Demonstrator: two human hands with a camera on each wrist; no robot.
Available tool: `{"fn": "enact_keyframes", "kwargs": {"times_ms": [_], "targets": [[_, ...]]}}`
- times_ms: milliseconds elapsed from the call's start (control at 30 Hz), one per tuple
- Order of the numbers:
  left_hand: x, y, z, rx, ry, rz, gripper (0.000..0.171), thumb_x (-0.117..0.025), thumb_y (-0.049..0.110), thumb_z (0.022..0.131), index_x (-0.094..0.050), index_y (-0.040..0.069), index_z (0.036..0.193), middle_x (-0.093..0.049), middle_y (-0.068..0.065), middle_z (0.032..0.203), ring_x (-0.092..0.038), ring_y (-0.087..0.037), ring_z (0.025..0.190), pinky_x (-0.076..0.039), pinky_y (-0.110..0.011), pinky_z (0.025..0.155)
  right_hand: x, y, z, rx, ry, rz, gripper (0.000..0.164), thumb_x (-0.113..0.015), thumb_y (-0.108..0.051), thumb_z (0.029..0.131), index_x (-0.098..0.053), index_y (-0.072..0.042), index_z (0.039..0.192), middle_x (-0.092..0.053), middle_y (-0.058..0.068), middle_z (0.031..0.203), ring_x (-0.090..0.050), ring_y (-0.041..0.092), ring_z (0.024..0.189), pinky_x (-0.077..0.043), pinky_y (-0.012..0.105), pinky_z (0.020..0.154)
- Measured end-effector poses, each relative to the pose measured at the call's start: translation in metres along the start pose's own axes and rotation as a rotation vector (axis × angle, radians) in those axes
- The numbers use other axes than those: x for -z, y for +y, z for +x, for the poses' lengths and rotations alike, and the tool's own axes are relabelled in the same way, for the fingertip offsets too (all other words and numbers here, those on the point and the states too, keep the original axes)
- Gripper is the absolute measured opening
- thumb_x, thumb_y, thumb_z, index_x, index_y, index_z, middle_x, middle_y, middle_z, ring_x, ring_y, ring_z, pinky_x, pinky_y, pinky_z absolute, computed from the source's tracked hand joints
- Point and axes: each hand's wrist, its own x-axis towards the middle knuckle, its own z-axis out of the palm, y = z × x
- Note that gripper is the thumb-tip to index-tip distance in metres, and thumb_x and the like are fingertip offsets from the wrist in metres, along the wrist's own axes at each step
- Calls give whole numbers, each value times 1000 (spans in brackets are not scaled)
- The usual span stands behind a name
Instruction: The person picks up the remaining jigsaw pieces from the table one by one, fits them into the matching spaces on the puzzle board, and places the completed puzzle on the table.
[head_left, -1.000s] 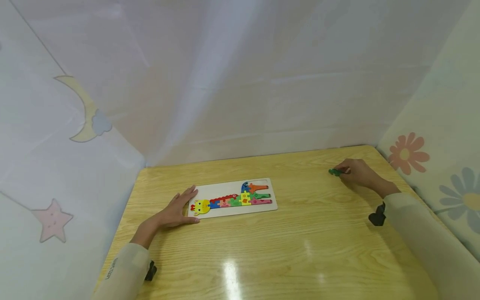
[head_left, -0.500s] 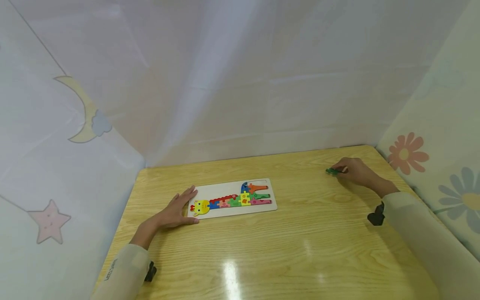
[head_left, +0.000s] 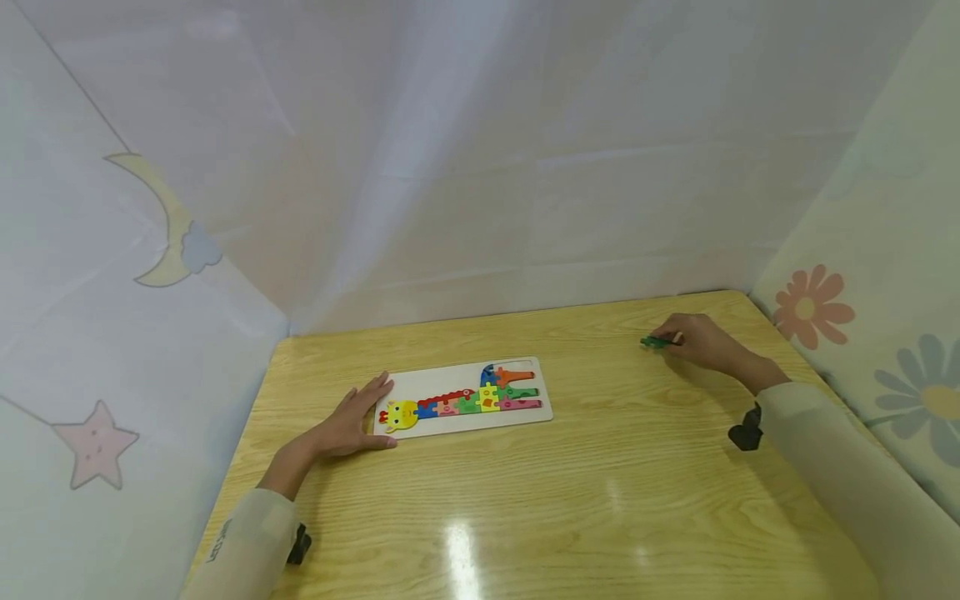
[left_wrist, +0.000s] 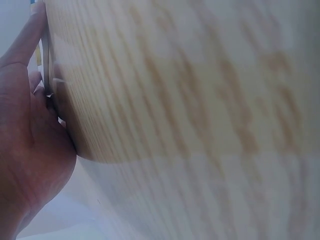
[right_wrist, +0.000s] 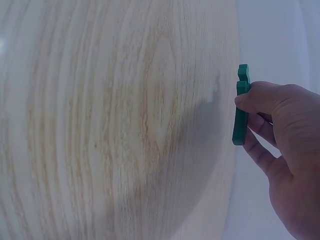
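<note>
A white wooden puzzle board [head_left: 431,383] lies on the table, holding a colourful giraffe whose yellow head [head_left: 402,414] faces left. Its legs, orange, green and pink, point right; above the orange leg a recess outline shows. My left hand [head_left: 347,425] rests at the board's left end, fingers spread and thumb along the near edge. In the left wrist view this hand [left_wrist: 30,130] lies low at the tabletop. Off to the board's right, my right hand [head_left: 701,340] pinches a green puzzle piece [head_left: 654,342] between thumb and fingers. The right wrist view shows that piece edge-on, above the tabletop.
The wood-grain table [head_left: 570,492] reaches back to a pale cloth wall [head_left: 600,208]. Side walls carry printed flowers [head_left: 813,307] on the right and a moon and star [head_left: 96,444] on the left. Black wrist mounts [head_left: 746,429] stick out from both sleeves.
My right hand has drifted slightly left with the green puzzle piece, which it holds throughout. The left hand and the board stay in place.
</note>
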Motion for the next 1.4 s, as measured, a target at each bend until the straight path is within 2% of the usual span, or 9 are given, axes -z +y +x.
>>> {"fn": "enact_keyframes", "kwargs": {"times_ms": [167,300,567,800,1100,1400], "targets": [[0,0,-2,-22,10,3,106,-83,44,91,-24,-3,166,-12,-25,175,-13,-48,161,-1,-71,126,0,-4,3,-8,-15,11,29,-80,10,87,-76,8,116,-72,16,102,-72,33,89,-64,46,73],[0,-1,-2,-12,5,10,107,-83,44,91,-23,-2,167,-11,-23,176,-12,-45,162,-1,-69,127,0,-8,5,1,-14,12,28,-80,8,88,-76,7,116,-72,15,103,-71,31,89,-63,45,72],[0,-2,-1,-11,-1,9,107,-83,44,91,-23,-2,167,-10,-22,176,-10,-44,162,-1,-68,127,-2,-14,10,44,4,-6,30,-81,8,86,-77,6,116,-72,13,102,-71,26,85,-59,33,68],[0,-3,-2,-28,21,7,106,-83,44,91,-25,-4,166,-12,-25,175,-12,-48,161,-2,-71,125,-2,-20,17,69,-10,4,31,-80,9,87,-77,4,118,-72,10,103,-70,23,87,-59,36,71],[-1,-4,-1,-12,4,10,108,-83,46,90,-24,-1,167,-11,-22,176,-11,-43,162,-1,-68,127,-5,-21,26,147,-2,-64,33,-83,10,84,-78,4,116,-72,7,100,-69,19,83,-58,34,69],[-1,-2,1,-15,6,1,107,-83,45,91,-23,-1,167,-10,-22,176,-10,-44,162,0,-68,127,-4,-30,32,159,-47,-57,35,-81,11,85,-77,4,119,-71,9,103,-70,24,87,-62,39,72]]}}
